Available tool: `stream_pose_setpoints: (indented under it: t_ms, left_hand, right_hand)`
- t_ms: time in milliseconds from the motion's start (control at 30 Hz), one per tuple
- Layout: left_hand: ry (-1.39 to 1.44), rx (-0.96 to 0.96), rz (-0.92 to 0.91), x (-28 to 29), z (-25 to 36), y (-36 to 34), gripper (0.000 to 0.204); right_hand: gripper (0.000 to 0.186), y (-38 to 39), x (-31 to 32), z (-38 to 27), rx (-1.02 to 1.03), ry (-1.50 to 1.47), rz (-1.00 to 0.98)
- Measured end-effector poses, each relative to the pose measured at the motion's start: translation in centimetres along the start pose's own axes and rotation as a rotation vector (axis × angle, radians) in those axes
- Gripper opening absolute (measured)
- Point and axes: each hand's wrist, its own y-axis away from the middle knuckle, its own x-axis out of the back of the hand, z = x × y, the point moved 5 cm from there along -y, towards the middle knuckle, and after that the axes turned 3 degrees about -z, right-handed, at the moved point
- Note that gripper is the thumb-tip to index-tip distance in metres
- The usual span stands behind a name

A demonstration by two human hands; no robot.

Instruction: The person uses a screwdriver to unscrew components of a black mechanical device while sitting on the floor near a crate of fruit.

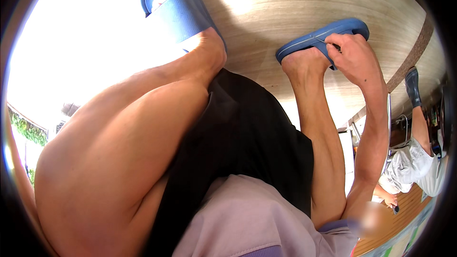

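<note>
My right hand (354, 59) reaches down to the blue slipper (309, 37) on my right foot, with its fingers closed and pressed near the slipper's side. Something thin and dark shows at the fingertips, against the slipper's edge; it is too small to name. A pale line runs along that edge. On my left foot is a matching blue slipper (183, 12), its toe end lit brightly. My left hand is out of sight; only a strip of skin shows at the far left rim.
Both feet rest on a pale, streaked floor (252, 33) with a dark curved strip (419, 43) at right. Beyond my right arm sits another person in light grey shorts (409, 164) and a dark shoe (413, 88), holding a small dark object. Strong glare covers the left.
</note>
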Motion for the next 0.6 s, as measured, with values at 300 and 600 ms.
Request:
stream_pose_setpoints:
  t_ms: [300, 600]
  left_hand:
    - [0.001, 0.005, 0.001, -0.1, 0.0, 0.6, 0.032]
    - [0.006, -0.005, 0.01, 0.2, 0.3, 0.4, 0.031]
  right_hand:
    - [0.027, -1.2, 1.4, 0.2, 0.007, -0.002, -0.12]
    - [0.026, -1.3, 3.0, 0.9, 0.041, -0.02, -0.18]
